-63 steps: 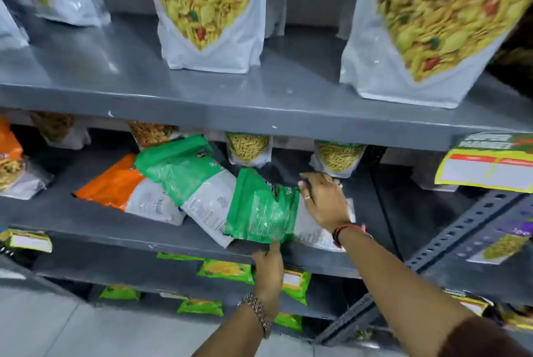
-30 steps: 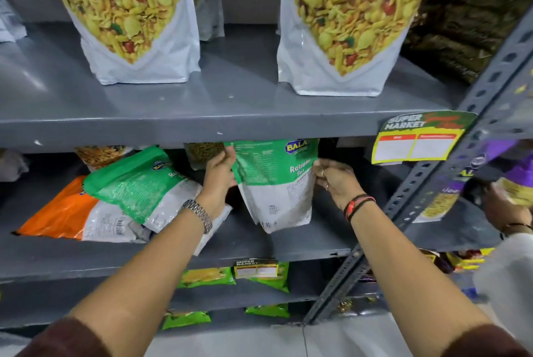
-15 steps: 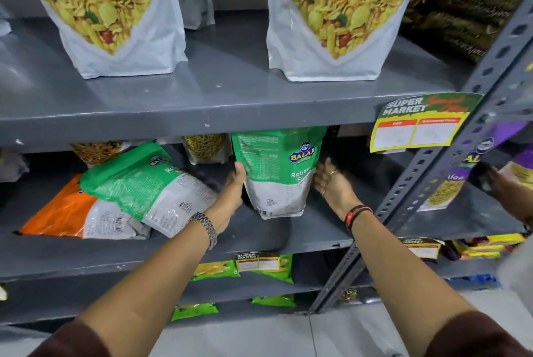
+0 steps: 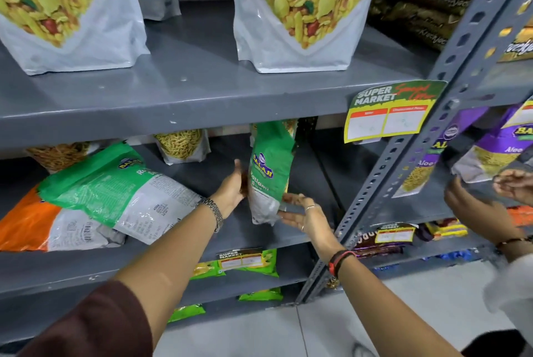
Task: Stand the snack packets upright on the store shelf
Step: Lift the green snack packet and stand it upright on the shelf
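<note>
On the middle shelf (image 4: 178, 252) a green and white snack packet (image 4: 269, 166) stands upright, turned nearly edge-on to me. My left hand (image 4: 232, 189) cups its left side, thumb up. My right hand (image 4: 300, 213) grips its lower right corner, palm turned up. To the left a second green packet (image 4: 115, 189) lies slanted on top of an orange packet (image 4: 26, 221), which lies flat. Small clear packets of yellow sev (image 4: 181, 144) stand at the back of the shelf.
The shelf above (image 4: 187, 88) carries large white pouches of mixed snack (image 4: 300, 10). A price tag (image 4: 389, 114) hangs from its edge beside a perforated steel upright (image 4: 403, 154). Another person's hands (image 4: 476, 212) handle purple packets (image 4: 496, 148) in the bay to the right.
Both hands lifted the green packet from lying flat and stood it on the shelf. It has since turned from face-on to nearly edge-on, and my right hand dropped to its lower corner.
</note>
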Demonstrator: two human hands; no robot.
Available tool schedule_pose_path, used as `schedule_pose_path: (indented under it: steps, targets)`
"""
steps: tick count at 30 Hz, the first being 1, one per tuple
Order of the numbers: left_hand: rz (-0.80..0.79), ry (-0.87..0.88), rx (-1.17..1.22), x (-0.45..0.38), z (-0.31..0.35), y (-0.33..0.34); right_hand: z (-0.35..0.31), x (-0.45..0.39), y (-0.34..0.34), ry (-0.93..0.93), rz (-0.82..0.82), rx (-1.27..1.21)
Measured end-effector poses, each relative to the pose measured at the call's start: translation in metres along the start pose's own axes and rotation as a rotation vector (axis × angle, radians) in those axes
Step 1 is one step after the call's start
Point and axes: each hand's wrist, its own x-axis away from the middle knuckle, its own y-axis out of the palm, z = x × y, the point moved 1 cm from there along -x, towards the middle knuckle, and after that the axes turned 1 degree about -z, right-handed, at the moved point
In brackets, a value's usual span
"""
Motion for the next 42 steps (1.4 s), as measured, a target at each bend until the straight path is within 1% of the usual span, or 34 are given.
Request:
schedule_pose_path:
  steps: [3, 5, 7, 9, 10, 12, 14, 17, 20, 23, 27, 30, 35, 39, 41, 42]
  targets:
    - [0.039, 0.05, 0.014, -0.004, -0.001, -0.002, 0.004, 0.003, 0.002, -0.029, -0.002, 0.096]
    - [0.111, 0.091, -0.049, -0.003, -0.013, -0.011, 0.0, 0.002, -0.005, -0.044, 0.084, 0.128]
    - [0.232, 0.135, -0.101, 0.012, -0.029, -0.015, -0.011, -0.007, -0.014, -0.059, 0.187, 0.104]
    - [0.313, 0.199, -0.073, 0.032, -0.051, -0.014, -0.028, -0.022, -0.018, -0.047, 0.232, 0.091]
    - [0.318, 0.2, -0.041, 0.043, -0.063, -0.011, -0.038, -0.028, -0.015, -0.046, 0.231, 0.085]
    - [0.263, 0.149, -0.017, 0.063, -0.084, -0.003, -0.058, -0.041, -0.006, -0.068, 0.218, 0.017]
    - [0.178, 0.083, 0.01, 0.072, -0.095, 0.009, -0.073, -0.051, 0.005, -0.077, 0.17, -0.072]
    - [0.077, 0.058, 0.105, 0.072, -0.089, 0.029, -0.076, -0.059, 0.018, -0.081, 0.065, -0.089]
    - [0.079, 0.1, 0.143, 0.071, -0.079, 0.035, -0.064, -0.052, 0.028, -0.062, -0.014, -0.032]
    - [0.091, 0.159, 0.165, 0.069, -0.071, 0.027, -0.051, -0.04, 0.023, -0.039, -0.002, -0.067]
    - [0.12, 0.177, 0.185, 0.059, -0.055, 0.011, -0.042, -0.023, 0.01, -0.028, 0.01, -0.14]
    - [0.093, 0.166, 0.16, 0.047, -0.04, 0.005, -0.035, -0.007, 0.002, -0.054, 0.025, -0.177]
    - [0.05, 0.137, 0.156, 0.031, -0.027, -0.007, -0.027, 0.002, -0.005, -0.07, 0.057, -0.165]
    - [0.074, 0.157, 0.141, 0.038, -0.033, -0.025, -0.018, 0.008, -0.011, 0.024, 0.08, -0.216]
    - [0.102, 0.19, 0.113, 0.049, -0.04, -0.038, -0.007, 0.012, -0.009, 0.105, 0.048, -0.138]
    - [0.113, 0.22, 0.092, 0.057, -0.042, -0.047, -0.004, 0.015, -0.005, 0.139, 0.005, -0.086]
